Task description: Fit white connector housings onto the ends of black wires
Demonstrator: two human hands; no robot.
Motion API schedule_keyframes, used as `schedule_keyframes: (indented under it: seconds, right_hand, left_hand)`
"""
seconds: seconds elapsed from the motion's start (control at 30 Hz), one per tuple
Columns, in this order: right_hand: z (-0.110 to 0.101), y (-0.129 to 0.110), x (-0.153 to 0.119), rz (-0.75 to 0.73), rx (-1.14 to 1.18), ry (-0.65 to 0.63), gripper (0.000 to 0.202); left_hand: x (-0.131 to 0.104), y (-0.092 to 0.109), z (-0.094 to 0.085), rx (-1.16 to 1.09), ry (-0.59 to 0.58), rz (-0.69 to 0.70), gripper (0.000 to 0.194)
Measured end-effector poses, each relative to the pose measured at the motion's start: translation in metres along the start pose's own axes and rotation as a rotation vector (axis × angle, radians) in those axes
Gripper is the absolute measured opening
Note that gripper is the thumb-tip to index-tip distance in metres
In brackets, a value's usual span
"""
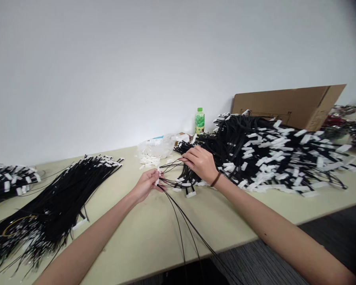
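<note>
My left hand point(147, 184) pinches a white plastic connector point(158, 176) between thumb and fingers above the table. Thin black wires point(178, 204) run from this connector; some hang over the table's front edge, others stretch right. My right hand point(202, 163) has its fingers closed on some of these wires, beside a large heap of black cables point(233, 138) with white connectors. What lies under its fingertips is partly hidden. Behind my hands, loose white connectors point(150, 159) spill from a clear plastic bag point(161, 145).
A bundle of black wires point(68, 190) lies on the table point(130, 245) at left, with another bundle of white-ended cables point(13, 178) beyond it. A green-capped bottle point(199, 122) stands near the wall. At the back right is a cardboard box point(284, 102).
</note>
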State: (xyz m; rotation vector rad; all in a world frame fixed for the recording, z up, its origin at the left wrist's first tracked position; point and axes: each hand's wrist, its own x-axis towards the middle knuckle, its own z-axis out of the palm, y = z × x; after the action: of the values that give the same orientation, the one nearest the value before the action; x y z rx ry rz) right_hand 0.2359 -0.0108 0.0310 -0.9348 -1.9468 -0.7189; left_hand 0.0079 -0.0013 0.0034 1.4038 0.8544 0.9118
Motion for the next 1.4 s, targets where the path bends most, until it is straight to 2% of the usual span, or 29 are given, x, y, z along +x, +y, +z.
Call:
schedule_keyframes:
  seconds: [0.27,0.37,0.47,0.53,0.63,0.8,1.0,1.4]
  right_hand:
    - [0.001,-0.006,0.002,-0.040,-0.044,0.026,0.015]
    - [-0.005,-0.020,0.005,-0.215,-0.032,0.019,0.026]
    - [-0.005,-0.038,0.006,-0.423,0.053,-0.001,0.022]
    - [0.000,-0.049,0.004,-0.461,0.111,-0.071,0.017]
    - [0.014,-0.058,-0.002,-0.465,0.163,-0.177,0.014]
    - [0.026,-0.059,-0.009,-0.404,0.184,-0.180,0.012]
    - [0.025,-0.059,-0.008,-0.365,0.225,-0.157,0.018]
    - [0.022,-0.060,-0.009,-0.311,0.305,-0.154,0.012]
  left_hand:
    - [0.002,0.000,-0.003,-0.109,0.024,0.004,0.032]
    - [0.003,-0.001,-0.005,-0.153,0.003,0.020,0.028]
    - [0.004,-0.002,-0.005,-0.205,-0.016,0.037,0.025]
    - [0.004,-0.003,-0.004,-0.233,-0.010,0.035,0.025]
    - [0.004,-0.003,-0.004,-0.252,0.010,0.015,0.026]
    - [0.004,-0.003,-0.003,-0.289,0.005,0.013,0.023]
    - [0.001,-0.003,0.005,-0.352,0.001,0.011,0.020]
    - [0.000,-0.001,0.010,-0.420,0.046,0.055,0.023]
